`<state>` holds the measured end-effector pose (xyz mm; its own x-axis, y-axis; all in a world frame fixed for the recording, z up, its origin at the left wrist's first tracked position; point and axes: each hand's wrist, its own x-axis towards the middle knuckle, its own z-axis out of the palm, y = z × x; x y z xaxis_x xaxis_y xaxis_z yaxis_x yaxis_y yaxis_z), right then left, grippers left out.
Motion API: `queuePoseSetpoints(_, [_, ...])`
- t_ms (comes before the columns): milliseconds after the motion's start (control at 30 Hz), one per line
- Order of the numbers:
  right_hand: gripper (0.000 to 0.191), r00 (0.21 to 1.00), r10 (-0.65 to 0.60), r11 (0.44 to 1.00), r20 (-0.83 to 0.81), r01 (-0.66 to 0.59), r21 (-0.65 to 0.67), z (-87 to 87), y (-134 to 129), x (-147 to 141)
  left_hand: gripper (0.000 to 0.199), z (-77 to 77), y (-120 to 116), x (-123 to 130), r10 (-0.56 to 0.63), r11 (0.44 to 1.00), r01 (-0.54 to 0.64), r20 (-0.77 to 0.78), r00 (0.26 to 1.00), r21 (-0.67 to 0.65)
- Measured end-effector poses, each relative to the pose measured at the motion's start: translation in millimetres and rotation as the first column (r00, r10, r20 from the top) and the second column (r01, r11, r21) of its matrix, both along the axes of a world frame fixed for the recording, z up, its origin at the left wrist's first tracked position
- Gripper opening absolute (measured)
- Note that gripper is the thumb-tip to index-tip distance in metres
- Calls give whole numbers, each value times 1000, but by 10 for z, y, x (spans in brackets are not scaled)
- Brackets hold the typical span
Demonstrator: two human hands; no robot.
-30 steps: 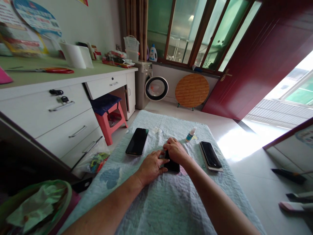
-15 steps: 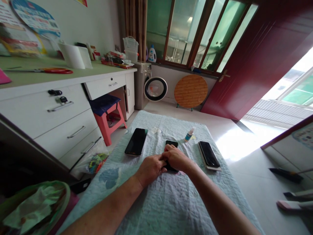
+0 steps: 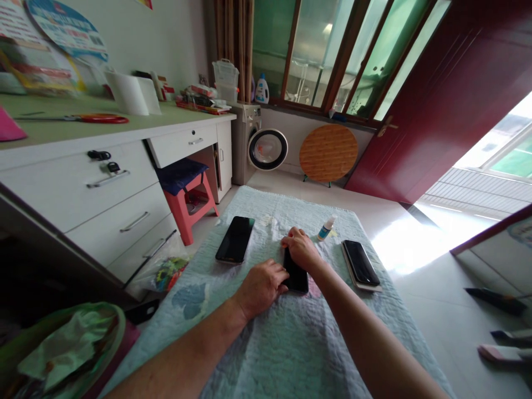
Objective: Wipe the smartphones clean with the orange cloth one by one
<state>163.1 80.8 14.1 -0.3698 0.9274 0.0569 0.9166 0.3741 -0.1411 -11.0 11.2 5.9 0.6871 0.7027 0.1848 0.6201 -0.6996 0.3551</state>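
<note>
Left hand (image 3: 261, 285) and right hand (image 3: 303, 250) touch the middle phone (image 3: 297, 278) (pinch unclear); open cloth (image 3: 286, 343) flanks its edges.

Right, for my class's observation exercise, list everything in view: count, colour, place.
cloth: 1, pale blue, foreground
left phone: 1, black, cloth's left
middle phone: 1, black, cloth's centre
right phone: 1, black, atop pale item
bottle: 1, white, on cloth
desk: 1, white, left
scissors: 1, red-handled, on desk
roll: 1, white, on desk
stool: 1, red, beside desk
washing machine: 1, silver, beyond desk
round board: 1, brown, below windows
door: 1, dark red, right
bin: 1, green, lower left
other clutter: uncounted, mixed, around edges
left hand: 1, bare, fingers at middle phone's left edge
right hand: 1, bare, fingers over that phone's far end
</note>
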Motion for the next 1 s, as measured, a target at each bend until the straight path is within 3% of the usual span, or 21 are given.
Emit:
queuePoseSetpoints(433, [32,987,-157,988,14,157,4,-40,245,34,28,-81,-1,11,6,1000,-6,26,1000,-22])
queuePoseSetpoints(833, [32,967,-253,968,15,253,-2,-85,76,-72,35,-125,-9,45,6,998,0,110,994,-56])
queuePoseSetpoints(1000, [35,987,-160,986,-5,160,56,-146,-91,-121,34,-129,-13,48,8,999,-3,112,994,-45])
